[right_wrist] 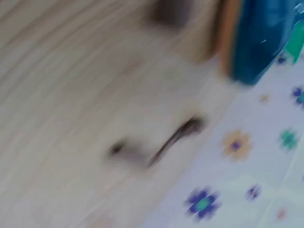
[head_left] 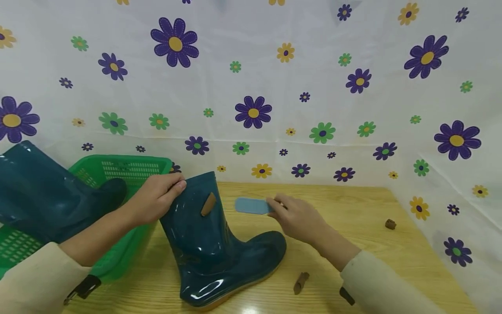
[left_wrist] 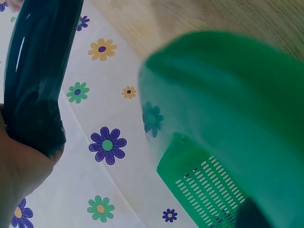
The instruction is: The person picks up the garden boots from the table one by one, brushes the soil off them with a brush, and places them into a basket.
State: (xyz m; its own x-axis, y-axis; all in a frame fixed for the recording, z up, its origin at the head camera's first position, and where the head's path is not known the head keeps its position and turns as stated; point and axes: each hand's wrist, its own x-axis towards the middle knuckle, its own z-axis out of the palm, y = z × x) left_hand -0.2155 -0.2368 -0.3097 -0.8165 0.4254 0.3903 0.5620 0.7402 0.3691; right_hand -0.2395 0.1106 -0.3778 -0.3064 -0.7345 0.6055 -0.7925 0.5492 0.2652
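A shiny dark teal rubber boot stands upright on the table, toe to the right. My left hand grips the rim of its shaft, thumb on the outside; in the left wrist view this hand holds the boot edge. A brown curved piece sits on the shaft's side. To the right of the shaft, above the toe, my right hand pinches a flat light blue strip with a rounded end, apart from the boot. The right wrist view is blurred and does not show the right hand.
A green plastic basket stands at the left, a second dark teal boot lying in it. Brown curled pieces lie on the wooden table: one by the boot's toe, another further right. A flowered sheet hangs behind.
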